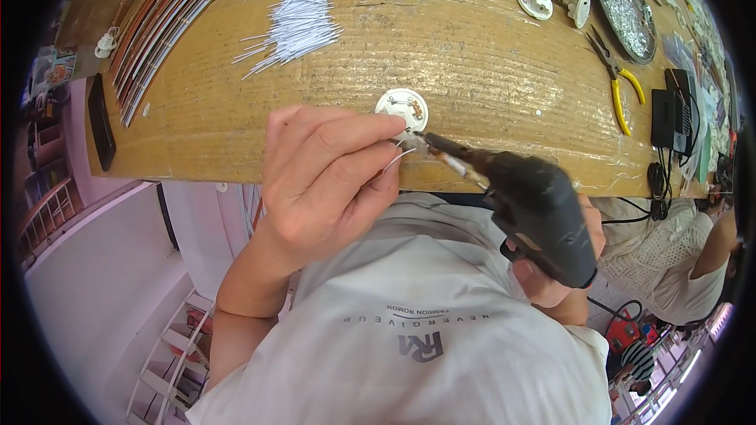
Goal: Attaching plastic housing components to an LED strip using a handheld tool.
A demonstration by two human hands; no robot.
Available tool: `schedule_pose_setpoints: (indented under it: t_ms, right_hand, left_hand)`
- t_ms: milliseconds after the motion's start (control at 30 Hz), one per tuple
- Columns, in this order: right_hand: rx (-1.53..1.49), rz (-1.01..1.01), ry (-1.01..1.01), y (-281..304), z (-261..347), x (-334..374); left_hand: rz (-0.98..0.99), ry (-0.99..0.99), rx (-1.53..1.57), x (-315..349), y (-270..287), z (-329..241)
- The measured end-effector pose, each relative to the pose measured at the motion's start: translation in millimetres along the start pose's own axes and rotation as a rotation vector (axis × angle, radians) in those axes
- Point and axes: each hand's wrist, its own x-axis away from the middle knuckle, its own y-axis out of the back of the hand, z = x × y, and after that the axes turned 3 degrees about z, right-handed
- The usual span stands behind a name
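Loose white wires lie unattached at 11 o'clock; a worker's left hand pinches a single wire beside a white disc near 12. The joint looks unfinished under a soldering gun gripped by the right hand. Whether similar discs at 1 are done is unclear.

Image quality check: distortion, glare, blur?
Head view: black corners, wooden table edges bowed by the fisheye; head view: patchy sheen on that wood, bright glints in the round dish; head view: black gun-shaped tool looks slightly soft, cause unclear.
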Motion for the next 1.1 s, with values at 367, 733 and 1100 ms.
schedule_pose_setpoints:
  t_ms: [367, 733, 1100]
  right_hand:
    - [-0.535, -0.292, -0.591, -11, 23, 17]
    - [-0.618, -0.179, -0.573, -37, 28, -33]
    - [-0.581, -0.149, -0.603, -55, 32, -42]
  left_hand:
    - [0.030, 0.005, -0.002, -2, 2, -2]
    - [0.002, 0.049, -0.008, -1, 1, -4]
    - [0.035, 0.019, 0.048, 4, 8, -8]
